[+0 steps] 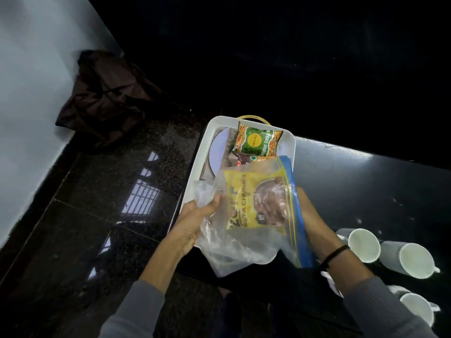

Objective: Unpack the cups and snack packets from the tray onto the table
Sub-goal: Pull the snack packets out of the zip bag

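A white tray (195, 172) sits at the left end of the black table (353, 181). Over its near half I hold a clear zip bag (244, 242) with a blue seal, and a yellow soya chunks packet (246, 198) shows inside it. My left hand (195, 223) grips the bag's crumpled left edge. My right hand (310, 215) holds the bag from behind at its blue-sealed side, fingers mostly hidden. A green snack packet (257, 142) lies at the tray's far end, with a darker packet (240, 159) partly under it. Three grey cups (363, 245) (413, 261) (417, 307) lie on the table at right.
A white plate (217, 152) rests in the tray's far left part. A dark brown bag (105, 93) slumps on the floor against the pale wall. The glossy dark granite floor (97, 215) spreads to the left of the table.
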The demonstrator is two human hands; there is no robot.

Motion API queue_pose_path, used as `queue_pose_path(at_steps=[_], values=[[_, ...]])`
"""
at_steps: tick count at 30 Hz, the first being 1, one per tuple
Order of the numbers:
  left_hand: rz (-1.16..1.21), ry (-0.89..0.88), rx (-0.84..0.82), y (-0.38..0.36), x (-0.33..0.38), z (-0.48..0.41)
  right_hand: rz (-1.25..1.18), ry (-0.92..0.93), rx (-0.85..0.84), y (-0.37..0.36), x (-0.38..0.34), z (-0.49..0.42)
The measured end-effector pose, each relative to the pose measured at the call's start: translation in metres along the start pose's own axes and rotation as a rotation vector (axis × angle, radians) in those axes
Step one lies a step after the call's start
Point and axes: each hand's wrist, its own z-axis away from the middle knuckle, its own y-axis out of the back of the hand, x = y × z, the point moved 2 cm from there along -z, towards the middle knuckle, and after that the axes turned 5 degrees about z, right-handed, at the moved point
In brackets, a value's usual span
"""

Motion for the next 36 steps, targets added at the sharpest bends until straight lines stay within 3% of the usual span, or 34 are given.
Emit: queue_pose_path(at_steps=[4,9,13,19,26,32,36], values=[[0.033,-0.145,0.135,0.002,-0.002,-0.006,0.095,0.145,-0.116,0.012,-0.009,-0.003],[0.070,-0.219,0.257,0.000,0.002,-0.003,0.024,0.256,0.019,0.035,-0.013,-0.003],[0.269,-0.196,0.371,0.008,0.006,-0.004,-0.015,0.273,0.148,0.046,-0.010,-0.004],[0.399,-0.242,0.353,0.025,0.010,-0.005,0.260,0.295,0.163,0.043,0.009,0.000],[0.351,-0.167,0.431,0.044,0.006,-0.010,0.322,0.090,-0.148,0.008,0.045,-0.004],[0.261,-0.152,0.516,0.041,0.006,0.003,0.524,0.027,-0.011,0.012,0.045,0.009],[0.263,-0.202,0.470,0.030,0.012,0.028,0.689,0.086,0.023,0.020,0.020,0.034]])
